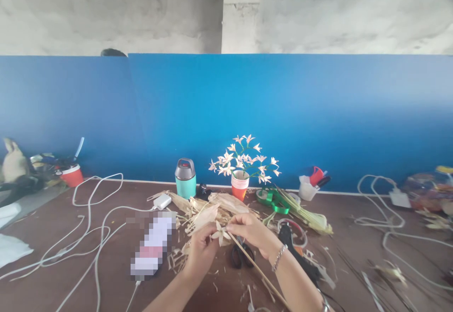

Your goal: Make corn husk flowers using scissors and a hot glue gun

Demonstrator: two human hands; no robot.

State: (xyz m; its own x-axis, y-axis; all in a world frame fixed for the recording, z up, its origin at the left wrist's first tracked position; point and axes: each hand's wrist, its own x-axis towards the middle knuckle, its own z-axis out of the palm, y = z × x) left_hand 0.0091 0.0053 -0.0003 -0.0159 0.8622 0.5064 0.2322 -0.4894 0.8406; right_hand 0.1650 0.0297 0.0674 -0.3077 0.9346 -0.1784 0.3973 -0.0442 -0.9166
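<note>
A pale star-shaped flower [221, 233], apparently made of dried husk, is between my two hands over the table. My left hand [202, 250] is closed and pinches the flower at its left side. My right hand [250, 232] is also closed, with thumb and fingertips at the flower's right edge. From under those fingertips a long thin tan strip [260, 272] slants down toward the lower right. Whether it joins the flower is hidden. Black-handled scissors [242, 257] lie beneath my right hand. Dried husks [226, 203] are heaped just beyond both hands.
Similar flowers [244, 158] on green stems stand in stacked paper cups [240, 185]. A teal jar [186, 182], green ribbon [274, 199], husk bundle [307, 215] and black glue gun [297, 253] surround the husks. A phone [154, 243] and white cables [102, 236] lie left.
</note>
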